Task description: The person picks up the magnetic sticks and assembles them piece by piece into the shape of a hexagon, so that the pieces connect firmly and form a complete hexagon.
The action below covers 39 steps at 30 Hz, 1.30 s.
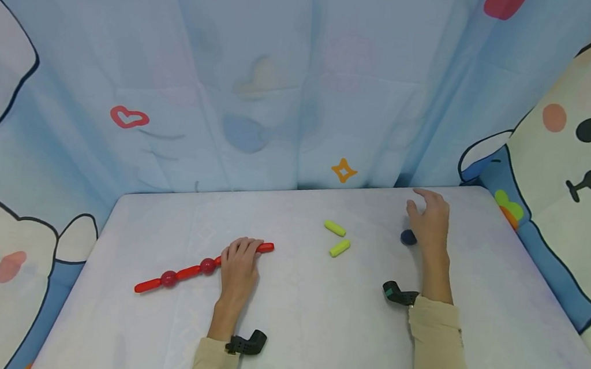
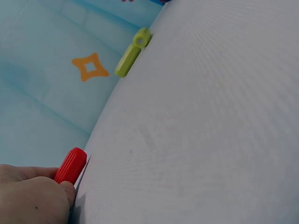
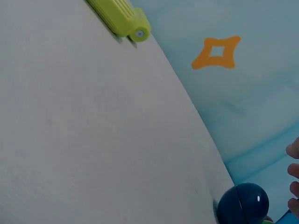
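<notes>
A chain of red rods and red balls (image 1: 169, 279) lies slantwise on the table at the left. My left hand (image 1: 239, 270) holds it near its right end, and a red rod (image 2: 71, 165) pokes out between finger and thumb in the left wrist view. At the right, my right hand (image 1: 430, 221) has its fingers spread from the thumb and holds nothing. Just left of that hand sits a dark blue ball (image 1: 408, 237), also seen as a glossy ball (image 3: 243, 204) in the right wrist view, apart from the fingertips (image 3: 293, 171).
Two lime-green rods, an upper one (image 1: 335, 228) and a lower one (image 1: 340, 247), lie between the hands. The white table (image 1: 316, 313) ends at a blue patterned curtain (image 1: 261, 89). Something small and green shows behind the ball in the right wrist view.
</notes>
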### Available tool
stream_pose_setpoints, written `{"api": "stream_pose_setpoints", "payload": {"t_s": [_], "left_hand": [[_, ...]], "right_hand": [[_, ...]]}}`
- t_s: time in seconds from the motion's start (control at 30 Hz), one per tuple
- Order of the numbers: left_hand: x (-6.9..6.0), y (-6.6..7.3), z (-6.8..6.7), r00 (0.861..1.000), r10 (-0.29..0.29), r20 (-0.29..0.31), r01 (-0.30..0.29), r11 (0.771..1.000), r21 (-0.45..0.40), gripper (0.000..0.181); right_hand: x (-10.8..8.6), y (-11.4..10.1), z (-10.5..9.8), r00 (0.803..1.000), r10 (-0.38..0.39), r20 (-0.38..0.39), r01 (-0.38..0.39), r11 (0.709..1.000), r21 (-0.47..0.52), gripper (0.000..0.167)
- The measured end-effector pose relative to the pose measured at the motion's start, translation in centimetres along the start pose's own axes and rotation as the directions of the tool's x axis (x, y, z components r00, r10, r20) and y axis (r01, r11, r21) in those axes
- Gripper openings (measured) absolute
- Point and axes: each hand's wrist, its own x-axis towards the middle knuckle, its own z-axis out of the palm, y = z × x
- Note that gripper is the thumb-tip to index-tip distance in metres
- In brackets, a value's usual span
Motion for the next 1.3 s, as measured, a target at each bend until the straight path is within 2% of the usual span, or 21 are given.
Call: {"api": "stream_pose_setpoints", "payload": {"t_s": [0.13,0.23,0.57,1.0,1.1,1.3], "left_hand": [[0.0,0.0,-0.1,1.000,-0.003,0.001,0.003,1.000,-0.005,0.030],[0.0,0.0,-0.2,1.000,-0.006,0.004,0.006,1.000,-0.004,0.031],[0.0,-0.1,-0.3,1.000,0.006,-0.019,-0.006,1.000,0.000,0.034],[0.0,0.1,-0.2,1.000,-0.009,0.004,0.009,1.000,-0.014,0.031],[-0.1,0.1,-0.1,1.000,0.000,-0.012,0.000,1.000,-0.017,0.030],[-0.1,0.0,0.1,1.000,-0.003,-0.001,0.003,1.000,-0.015,0.030]], "right_hand": [[0.3,1.2,-1.0,0.996,0.092,0.007,-0.092,0.995,-0.028,0.044],[0.5,2.1,-1.5,0.989,0.141,0.044,-0.139,0.989,-0.050,0.046],[0.7,3.3,-1.8,0.983,0.159,0.093,-0.151,0.984,-0.092,0.045],[0.7,3.8,-1.8,0.966,0.214,0.142,-0.200,0.974,-0.110,0.044],[0.6,4.1,-1.8,0.960,0.234,0.152,-0.219,0.970,-0.108,0.045],[0.8,4.6,-1.7,0.945,0.291,0.152,-0.277,0.955,-0.104,0.048]]}}
